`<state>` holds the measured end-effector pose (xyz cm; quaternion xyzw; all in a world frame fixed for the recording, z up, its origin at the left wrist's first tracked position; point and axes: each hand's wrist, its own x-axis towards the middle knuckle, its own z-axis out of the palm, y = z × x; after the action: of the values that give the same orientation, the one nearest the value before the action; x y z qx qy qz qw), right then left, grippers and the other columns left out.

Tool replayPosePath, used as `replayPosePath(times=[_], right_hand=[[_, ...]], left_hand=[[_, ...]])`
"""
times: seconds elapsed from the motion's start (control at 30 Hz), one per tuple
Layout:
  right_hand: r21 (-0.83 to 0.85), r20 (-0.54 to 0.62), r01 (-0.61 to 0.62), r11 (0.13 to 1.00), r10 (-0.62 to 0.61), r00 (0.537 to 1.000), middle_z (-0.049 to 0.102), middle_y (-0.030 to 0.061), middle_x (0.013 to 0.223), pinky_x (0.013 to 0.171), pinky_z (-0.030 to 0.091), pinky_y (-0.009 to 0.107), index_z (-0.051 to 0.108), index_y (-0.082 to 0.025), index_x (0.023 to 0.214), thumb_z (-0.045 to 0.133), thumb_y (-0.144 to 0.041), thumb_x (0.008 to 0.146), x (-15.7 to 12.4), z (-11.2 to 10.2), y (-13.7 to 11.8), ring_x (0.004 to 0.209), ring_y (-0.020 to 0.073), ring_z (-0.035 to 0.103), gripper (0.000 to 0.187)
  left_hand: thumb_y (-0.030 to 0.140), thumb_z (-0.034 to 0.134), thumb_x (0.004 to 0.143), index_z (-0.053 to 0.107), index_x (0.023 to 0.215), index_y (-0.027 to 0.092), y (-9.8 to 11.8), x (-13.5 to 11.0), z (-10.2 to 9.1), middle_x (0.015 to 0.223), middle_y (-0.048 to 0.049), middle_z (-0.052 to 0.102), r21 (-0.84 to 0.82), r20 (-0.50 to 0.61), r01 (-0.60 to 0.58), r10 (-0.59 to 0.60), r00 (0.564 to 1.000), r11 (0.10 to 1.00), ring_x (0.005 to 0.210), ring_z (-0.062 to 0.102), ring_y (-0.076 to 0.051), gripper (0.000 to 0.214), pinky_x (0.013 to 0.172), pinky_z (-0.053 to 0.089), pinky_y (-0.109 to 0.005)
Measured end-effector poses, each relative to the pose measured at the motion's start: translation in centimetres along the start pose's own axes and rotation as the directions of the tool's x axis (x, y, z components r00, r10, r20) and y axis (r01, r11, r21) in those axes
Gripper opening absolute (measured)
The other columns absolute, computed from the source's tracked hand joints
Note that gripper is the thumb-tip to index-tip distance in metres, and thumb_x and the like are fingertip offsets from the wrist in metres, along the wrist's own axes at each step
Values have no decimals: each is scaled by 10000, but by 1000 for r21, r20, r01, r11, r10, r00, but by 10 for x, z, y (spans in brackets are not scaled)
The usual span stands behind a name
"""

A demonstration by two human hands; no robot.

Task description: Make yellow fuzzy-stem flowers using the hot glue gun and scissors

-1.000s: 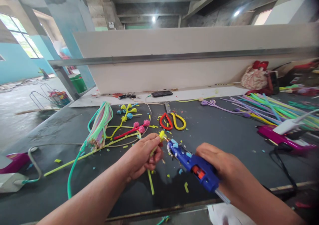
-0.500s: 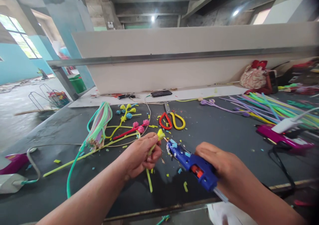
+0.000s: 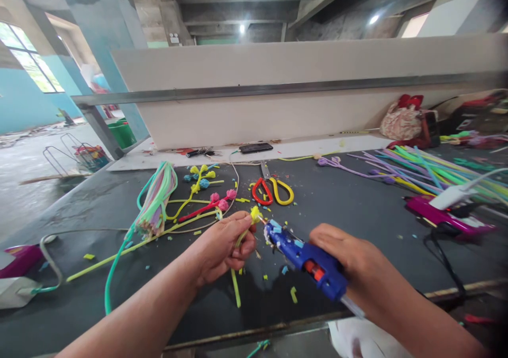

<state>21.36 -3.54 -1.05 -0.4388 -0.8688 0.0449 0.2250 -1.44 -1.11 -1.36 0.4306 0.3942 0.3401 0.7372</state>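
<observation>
Between the thumb and fingers of my left hand (image 3: 228, 241) is a yellow pipe-cleaner flower bud (image 3: 255, 213), its stem (image 3: 235, 288) hanging below the palm. My right hand (image 3: 341, 249) is wrapped round a blue hot glue gun (image 3: 305, 257), with a clear glue stick (image 3: 352, 306) poking out of its back. The gun's nozzle points left and touches, or nearly touches, the bud. Just beyond lie scissors (image 3: 273, 190) with one red and one yellow handle. Yellow-and-blue buds (image 3: 200, 181) on a stem and a pink-budded red stem (image 3: 214, 203) rest left of them.
A tied bundle of pastel pipe cleaners (image 3: 159, 199) lies left; more loose pipe cleaners (image 3: 420, 170) spread at right. Purple power strips (image 3: 444, 215) with cables sit at both sides. A phone (image 3: 256, 147), keys (image 3: 204, 152) and a patterned bag (image 3: 402, 120) are along the back.
Both hands keep nearly the same pose, with the glue gun tip still at the yellow bud. The whole view has shifted very slightly.
</observation>
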Motion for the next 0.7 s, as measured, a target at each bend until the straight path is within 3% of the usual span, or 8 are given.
replayPosePath(times=[0.23,0.53,0.7], right_hand=[[45,-48,-8,999,11,999,581,20,702,542,393,243,526,-213,678,497,-169,821,0,0,6,606,137,560,153],[58,-30,3,998,-1,1000,594,28,702,538,404,250,540,-220,689,497,-200,830,-1,-3,4,593,142,557,148],[-66,-49,-36,997,33,998,614,33,759,573,416,248,579,-221,764,514,-195,800,-3,-11,25,652,155,589,79]], left_hand=[[389,443,891,403,764,197,-2,-1,-2,495,68,382,-5,25,-9,9,1000,1000,418,167,-39,233,375,95,-140],[401,481,874,438,795,191,-2,2,-9,500,73,365,-122,76,8,1,997,993,408,187,-35,228,362,110,-121],[387,483,874,465,814,182,-3,3,-13,501,68,370,-161,67,15,-4,998,987,402,222,-37,214,355,130,-115]])
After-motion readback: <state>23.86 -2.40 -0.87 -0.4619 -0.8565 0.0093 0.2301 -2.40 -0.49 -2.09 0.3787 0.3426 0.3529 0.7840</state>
